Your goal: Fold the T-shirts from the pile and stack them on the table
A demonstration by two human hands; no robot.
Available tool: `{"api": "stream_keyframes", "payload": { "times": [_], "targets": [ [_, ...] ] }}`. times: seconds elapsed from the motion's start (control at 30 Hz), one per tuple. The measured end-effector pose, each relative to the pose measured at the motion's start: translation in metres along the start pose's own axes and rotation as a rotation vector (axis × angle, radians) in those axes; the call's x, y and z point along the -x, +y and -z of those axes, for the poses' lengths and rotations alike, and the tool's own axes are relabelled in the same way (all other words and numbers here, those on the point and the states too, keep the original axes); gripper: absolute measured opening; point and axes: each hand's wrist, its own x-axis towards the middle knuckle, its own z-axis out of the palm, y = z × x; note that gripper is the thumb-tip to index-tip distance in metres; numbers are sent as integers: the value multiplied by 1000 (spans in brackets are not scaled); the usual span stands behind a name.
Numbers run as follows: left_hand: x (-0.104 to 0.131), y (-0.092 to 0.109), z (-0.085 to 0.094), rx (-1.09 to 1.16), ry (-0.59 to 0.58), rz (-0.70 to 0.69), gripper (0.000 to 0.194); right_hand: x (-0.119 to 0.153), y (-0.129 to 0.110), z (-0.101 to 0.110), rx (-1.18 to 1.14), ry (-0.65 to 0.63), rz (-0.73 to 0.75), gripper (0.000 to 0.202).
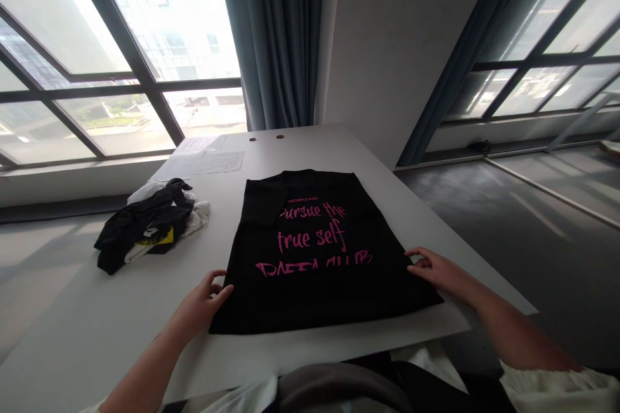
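A black garment (pixel 314 300) with pink lettering lies flat on the white table, its sides folded in and its hem facing me. My left hand (pixel 206 300) touches its left edge near the bottom; thumb and index finger are spread apart, the thumb tip resting on the cloth. At the right edge, a little higher, my right hand (pixel 433 269) has its fingertips against the fabric, also with a gap between thumb and index finger. The lowest line of lettering is cut off by a fold.
On the left side of the table (pixel 407 219) sits a crumpled pile of black, white and yellow clothes (pixel 145 222). Papers (pixel 220 161) lie near the far left edge. Behind the table are windows, a blue-grey curtain (pixel 278 39) and a wall column (pixel 372 51).
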Motion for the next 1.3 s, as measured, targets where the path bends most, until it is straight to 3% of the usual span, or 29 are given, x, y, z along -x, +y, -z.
{"api": "stream_keyframes", "payload": {
  "times": [0.13,0.23,0.33,0.4,0.47,0.57,0.7,0.87,1.07,1.3],
  "targets": [
    [-9,1,-3,-18,-7,112,61,-8,0,-9,110,172,93,49],
    [-14,5,-1,-56,-3,126,58,-6,-9,-9,138,127,166,40],
    [-17,4,5,28,-105,193,60,0,-21,-4,102,58,284,33],
    [-18,1,11,113,-216,251,62,4,-26,1,79,80,334,37],
    [-19,-1,20,145,-298,262,62,6,-29,6,68,136,322,41],
    [-20,3,34,100,-312,201,58,3,-28,13,52,202,278,50],
    [-23,18,50,74,-169,53,51,-8,-29,24,21,258,305,53],
    [-33,35,57,50,62,-109,49,-27,-38,46,74,305,270,63],
    [-52,55,68,57,214,-147,44,-42,-68,77,103,294,218,70],
    [-86,77,91,158,345,-179,44,-71,-111,95,4,380,281,49]
  ]
}}
